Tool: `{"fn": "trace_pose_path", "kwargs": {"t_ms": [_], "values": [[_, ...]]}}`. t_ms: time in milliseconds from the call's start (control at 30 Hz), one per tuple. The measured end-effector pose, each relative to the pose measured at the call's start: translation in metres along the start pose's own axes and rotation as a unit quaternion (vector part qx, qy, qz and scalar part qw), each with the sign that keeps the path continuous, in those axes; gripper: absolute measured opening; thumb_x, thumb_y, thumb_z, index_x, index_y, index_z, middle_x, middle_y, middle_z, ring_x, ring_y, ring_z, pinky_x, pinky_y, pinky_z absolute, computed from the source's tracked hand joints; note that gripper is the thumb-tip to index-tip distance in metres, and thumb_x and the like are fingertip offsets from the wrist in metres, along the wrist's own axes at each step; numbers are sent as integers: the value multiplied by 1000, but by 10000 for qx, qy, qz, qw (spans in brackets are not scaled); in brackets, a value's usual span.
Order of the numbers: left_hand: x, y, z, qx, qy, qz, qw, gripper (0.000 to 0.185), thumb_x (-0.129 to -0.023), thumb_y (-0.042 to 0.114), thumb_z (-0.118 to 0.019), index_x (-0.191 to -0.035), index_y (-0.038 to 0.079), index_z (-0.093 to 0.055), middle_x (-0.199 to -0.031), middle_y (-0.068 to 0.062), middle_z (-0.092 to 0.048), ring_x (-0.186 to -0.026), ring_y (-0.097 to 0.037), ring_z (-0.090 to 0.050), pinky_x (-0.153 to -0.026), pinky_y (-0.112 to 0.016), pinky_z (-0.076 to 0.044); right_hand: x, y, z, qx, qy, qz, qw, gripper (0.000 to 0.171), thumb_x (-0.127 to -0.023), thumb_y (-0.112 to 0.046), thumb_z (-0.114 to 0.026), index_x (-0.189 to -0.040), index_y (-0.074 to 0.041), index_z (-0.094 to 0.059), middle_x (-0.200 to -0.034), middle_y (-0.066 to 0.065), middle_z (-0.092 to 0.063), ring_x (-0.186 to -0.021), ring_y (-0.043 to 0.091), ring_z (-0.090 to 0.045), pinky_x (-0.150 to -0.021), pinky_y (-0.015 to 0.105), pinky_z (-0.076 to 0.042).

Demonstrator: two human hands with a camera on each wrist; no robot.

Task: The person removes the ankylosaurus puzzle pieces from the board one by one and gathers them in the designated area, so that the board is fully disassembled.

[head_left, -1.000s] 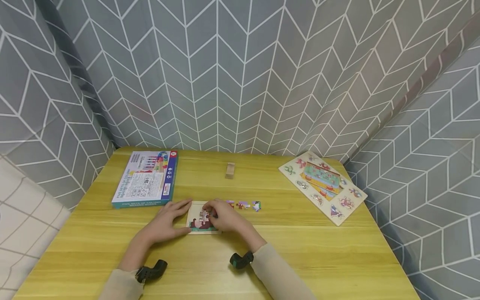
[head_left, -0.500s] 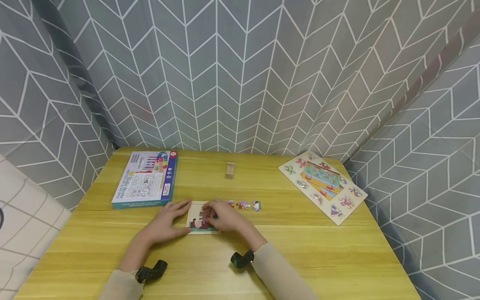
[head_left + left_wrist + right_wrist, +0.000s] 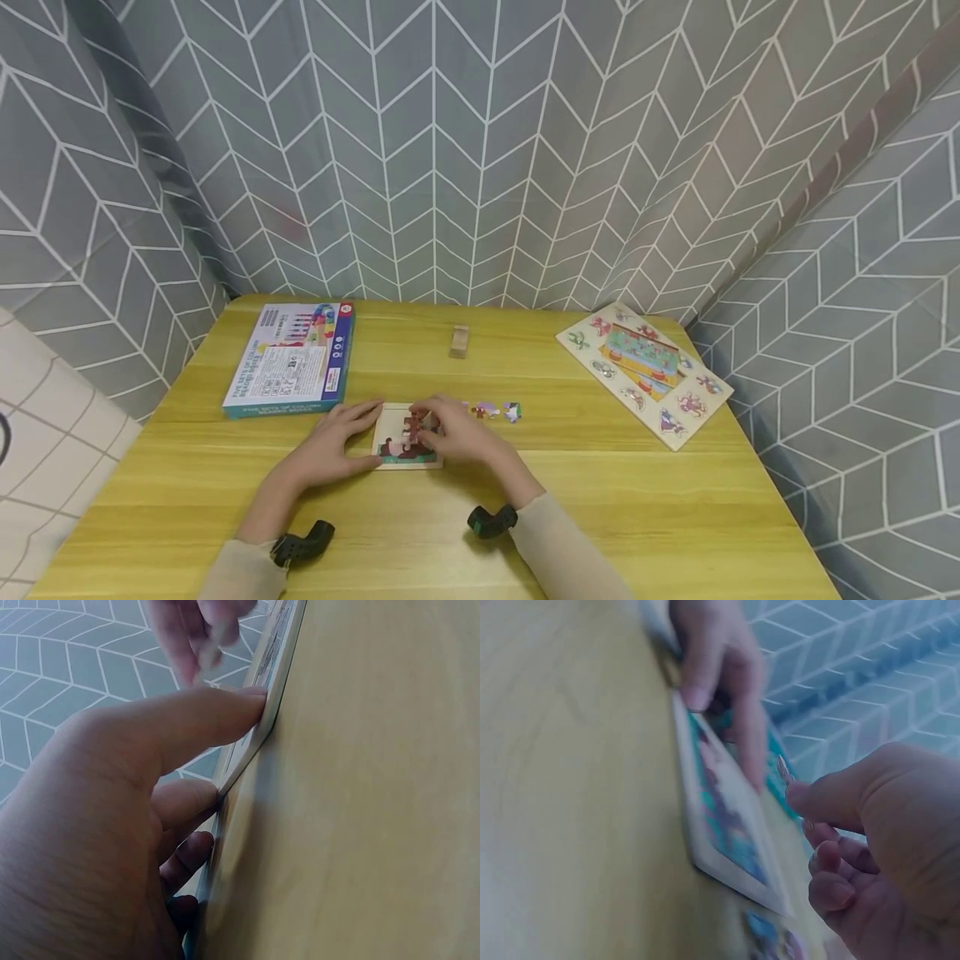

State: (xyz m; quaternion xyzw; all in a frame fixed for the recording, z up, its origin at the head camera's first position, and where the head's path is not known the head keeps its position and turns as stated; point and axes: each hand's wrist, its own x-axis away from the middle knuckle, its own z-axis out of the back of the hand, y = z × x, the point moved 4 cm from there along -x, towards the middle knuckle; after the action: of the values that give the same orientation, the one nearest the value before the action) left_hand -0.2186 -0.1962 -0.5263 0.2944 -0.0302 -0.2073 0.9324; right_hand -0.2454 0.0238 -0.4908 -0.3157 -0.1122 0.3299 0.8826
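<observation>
two hands work at the small puzzle board [image 3: 405, 442] mid desk [image 3: 600, 500]: left hand [image 3: 333, 446] braces its edge, fingers straight; right hand [image 3: 450, 433] seems to pinch a jigsaw piece [image 3: 783, 769] over it. thin, light, stiff; best held by its edges.

Two puzzle boards [image 3: 406, 442], one box [image 3: 294, 358]

Blue box [image 3: 292, 359], wooden block [image 3: 460, 341], peg puzzle board [image 3: 645, 372]
</observation>
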Motion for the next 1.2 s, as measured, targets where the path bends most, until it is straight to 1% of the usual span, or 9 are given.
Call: {"fn": "trace_pose_path", "kwargs": {"t_ms": [133,333,433,567,633,733,833,967,1200], "values": [[0,-1,-2,-41,-10,-23,10000,85,-83,54,-73,-152,16,-41,-160,-2,-33,-134,-30,-33,-107,-61,-31,17,10,16,-100,502,-163,9986,39,-98,-17,-62,-136,-7,-57,-120,1,-62,-91,11,-56,-75,23,-49],[0,-1,-2,-1,2,-21,10000,85,-82,53,-74,-152,17,-41,-160,-1,-33,-133,-29,-33,-107,-60,-31,50,40,33,-226,1182,-509,9914,41,-96,-15,-65,-135,-5,-58,-121,5,-63,-100,17,-58,-85,33,-52],[1,0,-2,22,-8,1,10000,86,-82,52,-74,-153,17,-40,-160,-2,-33,-136,-31,-31,-107,-61,-31,64,53,35,-343,1379,-608,9880,43,-94,-10,-67,-135,-3,-56,-120,7,-63,-95,15,-59,-81,31,-53],[1,-1,-1,35,-6,20,10000,86,-83,52,-74,-153,16,-40,-160,-2,-32,-138,-33,-29,-108,-63,-29,76,65,34,-556,1472,-728,9849,45,-92,-8,-69,-134,-2,-56,-110,4,-63,-82,11,-56,-69,24,-51],[0,-1,-2,50,-8,32,10000,86,-83,52,-74,-153,16,-40,-160,-1,-32,-139,-33,-29,-108,-63,-28,80,67,34,-614,1480,-749,9842,44,-91,-9,-70,-132,-2,-57,-105,2,-63,-80,10,-55,-67,23,-51],[0,-3,-3,74,-35,36,10000,86,-83,54,-73,-153,16,-39,-161,0,-31,-143,-36,-24,-110,-65,-24,83,69,32,-547,1488,-759,9844,41,-90,-10,-72,-129,-4,-60,-99,0,-63,-79,10,-55,-68,24,-51],[-1,-4,-4,107,-58,25,9999,86,-83,55,-72,-153,17,-39,-161,0,-31,-144,-39,-21,-111,-66,-22,84,69,30,-390,1493,-707,9855,38,-89,-10,-73,-126,-5,-62,-98,-1,-64,-81,10,-56,-72,25,-51],[-1,-4,-4,114,-52,20,9999,86,-83,55,-72,-153,17,-39,-161,0,-31,-144,-38,-22,-110,-66,-23,85,70,27,-282,1527,-683,9855,37,-89,-10,-73,-125,-5,-63,-99,-2,-64,-84,9,-56,-75,25,-52],[0,-3,-2,140,-49,48,9999,86,-82,53,-73,-153,16,-40,-161,-1,-32,-143,-38,-23,-111,-65,-22,85,70,26,-265,1618,-697,9840,36,-89,-12,-74,-123,-6,-65,-94,-3,-62,-82,10,-55,-73,25,-51]]}}
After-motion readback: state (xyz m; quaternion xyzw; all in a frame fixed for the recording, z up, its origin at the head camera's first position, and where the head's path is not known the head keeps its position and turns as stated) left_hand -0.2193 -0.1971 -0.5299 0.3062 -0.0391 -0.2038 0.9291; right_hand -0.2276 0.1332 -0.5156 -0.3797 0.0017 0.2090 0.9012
